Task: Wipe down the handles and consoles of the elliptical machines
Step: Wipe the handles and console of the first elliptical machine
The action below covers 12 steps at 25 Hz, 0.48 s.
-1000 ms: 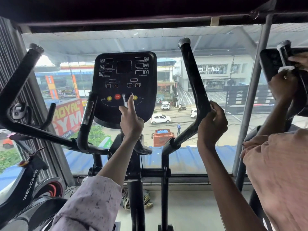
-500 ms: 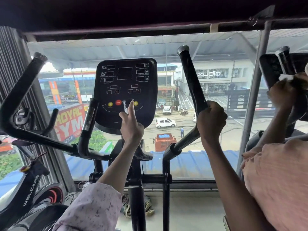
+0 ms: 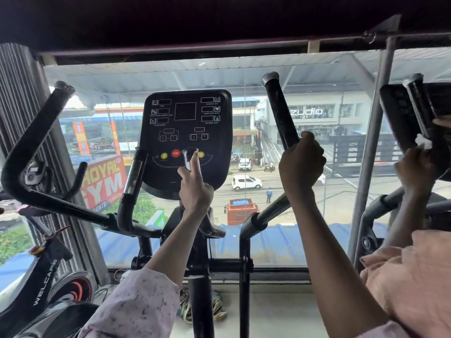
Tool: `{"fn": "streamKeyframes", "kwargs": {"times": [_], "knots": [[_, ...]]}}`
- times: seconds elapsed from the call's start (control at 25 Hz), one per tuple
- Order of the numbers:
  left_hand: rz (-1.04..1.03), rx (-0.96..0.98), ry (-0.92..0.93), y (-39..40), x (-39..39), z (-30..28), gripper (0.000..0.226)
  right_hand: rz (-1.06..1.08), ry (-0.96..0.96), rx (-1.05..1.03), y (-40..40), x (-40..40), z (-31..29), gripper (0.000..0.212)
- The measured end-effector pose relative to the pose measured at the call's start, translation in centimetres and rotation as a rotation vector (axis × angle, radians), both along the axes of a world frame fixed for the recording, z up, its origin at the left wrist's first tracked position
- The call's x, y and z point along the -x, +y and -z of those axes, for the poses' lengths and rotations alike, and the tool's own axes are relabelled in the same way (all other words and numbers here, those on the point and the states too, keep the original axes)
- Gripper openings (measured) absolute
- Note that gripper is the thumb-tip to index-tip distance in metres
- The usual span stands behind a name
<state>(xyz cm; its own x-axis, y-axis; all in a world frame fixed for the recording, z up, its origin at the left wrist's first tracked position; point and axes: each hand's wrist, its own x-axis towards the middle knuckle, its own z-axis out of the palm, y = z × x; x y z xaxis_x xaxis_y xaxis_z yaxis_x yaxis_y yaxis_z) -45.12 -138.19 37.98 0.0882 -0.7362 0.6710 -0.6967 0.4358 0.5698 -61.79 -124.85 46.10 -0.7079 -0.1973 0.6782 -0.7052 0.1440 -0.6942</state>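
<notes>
The black console (image 3: 186, 113) of the elliptical faces me at centre, with yellow and red buttons along its lower part. My left hand (image 3: 195, 191) is curled round the short inner right handle (image 3: 188, 156) just below the buttons, index finger stretched up along it. My right hand (image 3: 301, 164) grips the long right moving handle (image 3: 278, 106) above its bend. I see no cloth in either hand. The long left moving handle (image 3: 36, 132) and the short inner left handle (image 3: 133, 181) are untouched.
At the right, another person's hand (image 3: 415, 172) holds a white cloth (image 3: 423, 141) against the neighbouring machine's console (image 3: 400, 113); their pink sleeve (image 3: 415, 284) fills the lower right. A spin bike (image 3: 41, 289) stands at lower left. A window pane lies straight ahead.
My right hand has slid up the long right handle from the bend onto the straight part. My left hand stays at the inner handle under the buttons.
</notes>
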Motion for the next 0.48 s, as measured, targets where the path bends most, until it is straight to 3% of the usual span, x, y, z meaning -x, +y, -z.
{"fn": "streamKeyframes", "kwargs": {"times": [0.08, 0.24, 0.32, 0.4, 0.48], "knots": [[-0.004, 0.005, 0.001, -0.1, 0.0, 0.1, 0.096, 0.027, 0.036, 0.048, -0.7, -0.2, -0.3, 0.04], [-0.004, 0.014, 0.006, -0.1, 0.0, 0.2, 0.095, 0.079, 0.374, 0.234, -1.8, -0.9, 4.7, 0.048], [0.002, 0.018, 0.005, -0.1, 0.0, 0.1, 0.095, 0.051, 0.351, 0.21, -1.6, -0.5, 4.6, 0.047], [0.006, 0.026, 0.004, -0.2, 0.0, 0.2, 0.094, -0.006, 0.249, 0.108, -1.4, -0.2, 1.6, 0.042], [0.003, 0.034, -0.002, -0.3, 0.1, 0.2, 0.094, 0.013, 0.273, -0.019, -1.9, 0.2, -1.4, 0.037]]}}
